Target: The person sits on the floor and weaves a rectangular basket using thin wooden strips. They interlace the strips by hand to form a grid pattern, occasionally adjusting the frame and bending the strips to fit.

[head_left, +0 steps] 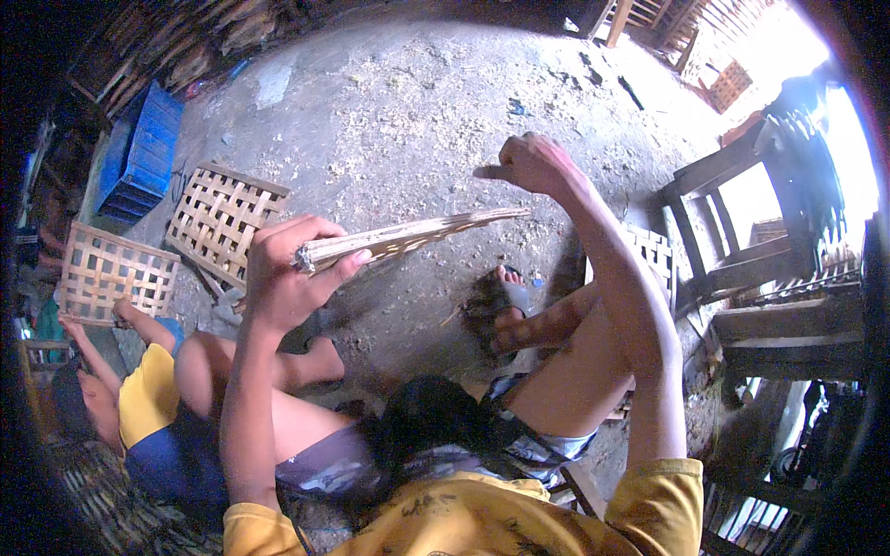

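My left hand [292, 269] is closed round the near end of a woven bamboo panel [417, 232]. The panel is held up almost edge-on, so its pale, frayed wooden edge strip shows along the top, with a little of the lattice below. Its far end points right, below my right hand [538, 165]. That hand is raised apart from the panel, with the fingers curled in and the thumb sticking out to the left. Whatever it may hold is hidden inside the fingers.
Another bamboo panel [222, 222] leans at left beside a blue crate [144, 153]. A person in a yellow shirt [148, 394] sits at far left, holding a similar panel [119, 273]. Wood chips litter the concrete floor [389, 120]. A wooden frame [732, 222] stands at right.
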Motion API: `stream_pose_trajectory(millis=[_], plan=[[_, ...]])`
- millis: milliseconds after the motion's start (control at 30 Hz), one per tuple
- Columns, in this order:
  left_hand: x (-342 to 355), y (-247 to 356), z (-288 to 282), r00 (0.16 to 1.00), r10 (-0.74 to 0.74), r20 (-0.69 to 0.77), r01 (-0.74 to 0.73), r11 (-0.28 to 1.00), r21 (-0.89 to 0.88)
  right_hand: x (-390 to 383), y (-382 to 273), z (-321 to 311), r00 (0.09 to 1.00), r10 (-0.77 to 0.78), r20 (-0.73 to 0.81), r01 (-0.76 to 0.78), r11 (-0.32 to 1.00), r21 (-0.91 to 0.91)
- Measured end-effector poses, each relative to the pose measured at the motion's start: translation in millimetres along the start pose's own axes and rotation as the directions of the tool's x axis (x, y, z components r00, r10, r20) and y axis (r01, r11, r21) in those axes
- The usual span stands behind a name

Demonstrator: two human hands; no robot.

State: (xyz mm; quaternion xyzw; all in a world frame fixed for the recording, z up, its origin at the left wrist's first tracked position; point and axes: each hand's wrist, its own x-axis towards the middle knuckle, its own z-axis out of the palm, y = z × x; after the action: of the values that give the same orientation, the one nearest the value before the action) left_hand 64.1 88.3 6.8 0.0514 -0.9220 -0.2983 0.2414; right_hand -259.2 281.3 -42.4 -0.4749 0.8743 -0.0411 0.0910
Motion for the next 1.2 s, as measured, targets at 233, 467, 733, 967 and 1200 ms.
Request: stream_pose_trajectory(millis=[233, 467, 733, 967, 1200], plan=[[2, 0, 1, 0.999, -0.036, -0.034, 0.036, 0.999, -0.014, -34, -37, -45, 0.982, 0.043, -0.186, -0.001, 0.975, 0.224], [0, -3, 4, 0.999, -0.014, -0.036, 0.014, 1.000, 0.008, -68, -68, -59, 0.866, -0.016, -0.500, 0.229, 0.901, 0.369], [3, 4, 4, 0.999, -0.045, -0.007, 0.044, 0.999, -0.030, -58, -67, -57, 0.912, -0.027, -0.410, 0.149, 0.951, 0.270], [2, 0, 4, 0.999, -0.042, -0.030, 0.041, 0.998, -0.040, -57, -72, -46, 0.908, -0.107, -0.406, 0.213, 0.950, 0.227], [2, 1, 4, 0.999, -0.047, -0.022, 0.046, 0.998, -0.036, -44, -30, -40, 0.999, -0.006, -0.037, 0.013, 0.980, 0.198]])
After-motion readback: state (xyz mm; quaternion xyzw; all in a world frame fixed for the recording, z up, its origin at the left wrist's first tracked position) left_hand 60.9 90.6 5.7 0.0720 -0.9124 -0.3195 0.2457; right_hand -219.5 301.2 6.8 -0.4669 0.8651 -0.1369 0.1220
